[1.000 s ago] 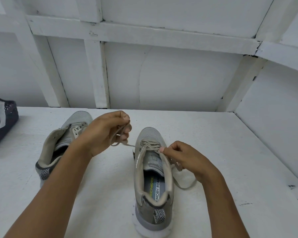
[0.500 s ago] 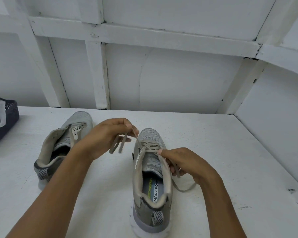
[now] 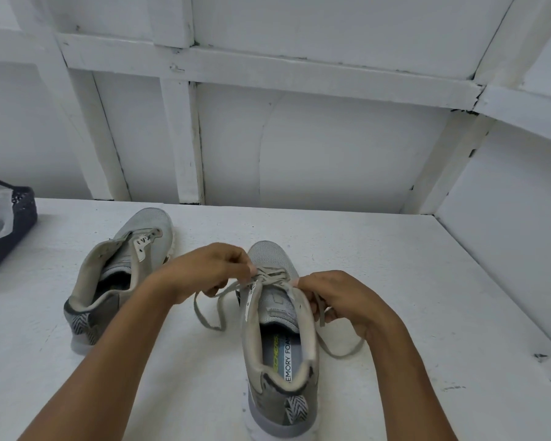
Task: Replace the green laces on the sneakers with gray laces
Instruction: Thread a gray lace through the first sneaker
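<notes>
A grey sneaker [image 3: 279, 361] stands heel-toward-me at the middle of the white table, with a gray lace [image 3: 275, 276] crossed through its lowest eyelets. My left hand [image 3: 210, 270] pinches the lace at the shoe's left eyelet row; a loose loop of it hangs down to the table on the left. My right hand [image 3: 337, 297] grips the lace's other end at the right eyelet row, and a slack loop lies on the table beside the shoe. A second grey sneaker [image 3: 118, 275] lies to the left with no lace in it.
A dark blue speckled shoe [image 3: 8, 224] sits at the table's far left edge. White panelled walls close the back and right side of the table [image 3: 395, 281]. A small dark mark lies near the right edge.
My left hand has dropped from above the table to the shoe's left eyelets, and the lace loop it holds now falls onto the table. My right hand stays at the right eyelets.
</notes>
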`<state>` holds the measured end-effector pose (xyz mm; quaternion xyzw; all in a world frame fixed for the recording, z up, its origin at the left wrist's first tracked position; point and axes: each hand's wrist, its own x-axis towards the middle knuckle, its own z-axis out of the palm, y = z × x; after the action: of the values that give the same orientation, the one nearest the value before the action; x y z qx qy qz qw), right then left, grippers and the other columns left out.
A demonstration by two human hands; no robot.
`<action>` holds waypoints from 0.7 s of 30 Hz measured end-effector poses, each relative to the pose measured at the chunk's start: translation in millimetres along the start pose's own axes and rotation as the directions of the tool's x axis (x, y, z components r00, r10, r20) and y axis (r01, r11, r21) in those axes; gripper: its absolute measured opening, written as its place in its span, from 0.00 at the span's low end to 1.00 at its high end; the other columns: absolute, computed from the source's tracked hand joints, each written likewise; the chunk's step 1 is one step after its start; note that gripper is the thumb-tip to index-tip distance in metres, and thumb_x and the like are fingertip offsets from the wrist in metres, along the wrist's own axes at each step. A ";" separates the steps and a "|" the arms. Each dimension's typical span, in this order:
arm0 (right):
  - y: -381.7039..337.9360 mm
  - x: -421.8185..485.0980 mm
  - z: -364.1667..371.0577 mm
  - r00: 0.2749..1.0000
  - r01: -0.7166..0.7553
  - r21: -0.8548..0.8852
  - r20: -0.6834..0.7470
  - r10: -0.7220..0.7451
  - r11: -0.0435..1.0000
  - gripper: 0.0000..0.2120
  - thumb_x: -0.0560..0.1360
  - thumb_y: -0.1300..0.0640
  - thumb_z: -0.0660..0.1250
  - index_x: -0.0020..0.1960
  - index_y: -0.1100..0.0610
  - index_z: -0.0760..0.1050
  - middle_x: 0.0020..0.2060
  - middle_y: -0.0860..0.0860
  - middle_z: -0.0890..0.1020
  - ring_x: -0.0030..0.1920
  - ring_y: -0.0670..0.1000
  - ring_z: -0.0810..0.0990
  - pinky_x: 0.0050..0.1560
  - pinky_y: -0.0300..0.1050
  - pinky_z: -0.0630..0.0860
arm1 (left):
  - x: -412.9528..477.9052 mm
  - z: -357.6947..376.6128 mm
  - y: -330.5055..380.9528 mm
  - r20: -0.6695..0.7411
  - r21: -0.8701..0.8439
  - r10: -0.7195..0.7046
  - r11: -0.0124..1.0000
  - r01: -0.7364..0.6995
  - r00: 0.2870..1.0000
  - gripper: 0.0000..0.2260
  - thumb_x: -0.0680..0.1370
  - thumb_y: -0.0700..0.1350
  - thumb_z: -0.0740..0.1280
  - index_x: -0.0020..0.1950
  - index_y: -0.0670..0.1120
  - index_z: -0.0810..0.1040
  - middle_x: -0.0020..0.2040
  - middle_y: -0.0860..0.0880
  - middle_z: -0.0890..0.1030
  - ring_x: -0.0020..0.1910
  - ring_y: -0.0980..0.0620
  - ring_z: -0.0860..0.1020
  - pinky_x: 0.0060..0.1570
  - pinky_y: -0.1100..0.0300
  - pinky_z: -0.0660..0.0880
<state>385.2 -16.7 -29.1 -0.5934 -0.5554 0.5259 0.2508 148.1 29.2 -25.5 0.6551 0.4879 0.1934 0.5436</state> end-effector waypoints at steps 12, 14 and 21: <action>-5.6 13.0 -0.1 0.952 0.276 -0.128 -0.098 -0.289 0.953 0.05 0.75 0.58 0.72 0.49 0.50 0.83 0.42 0.45 0.83 0.40 0.43 0.80 0.39 0.32 0.74 | 2.2 -3.7 -8.3 0.053 0.265 0.165 0.948 -0.173 0.985 0.02 0.78 0.43 0.71 0.46 0.49 0.82 0.41 0.50 0.85 0.39 0.56 0.79 0.47 0.57 0.74; -16.1 14.2 1.3 0.950 0.303 -0.235 -0.004 -0.313 0.923 0.06 0.74 0.58 0.73 0.49 0.49 0.84 0.42 0.41 0.84 0.40 0.43 0.80 0.44 0.34 0.76 | 3.2 -4.7 -10.9 0.016 0.334 0.187 0.925 -0.182 0.982 0.03 0.77 0.45 0.71 0.45 0.54 0.82 0.44 0.56 0.84 0.45 0.58 0.80 0.55 0.55 0.75; -28.9 32.2 12.4 0.961 0.275 -0.380 0.104 -0.255 0.883 0.04 0.71 0.57 0.75 0.46 0.53 0.83 0.40 0.48 0.84 0.36 0.40 0.78 0.42 0.37 0.75 | 0.2 -6.6 -14.7 -0.057 0.389 0.252 0.897 -0.211 0.966 0.04 0.78 0.48 0.71 0.45 0.58 0.80 0.49 0.60 0.82 0.55 0.57 0.78 0.62 0.50 0.73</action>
<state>357.1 16.9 -18.7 -0.5361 -0.7311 0.3805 0.1826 136.7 31.8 -36.7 0.7900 0.4626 0.1929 0.3530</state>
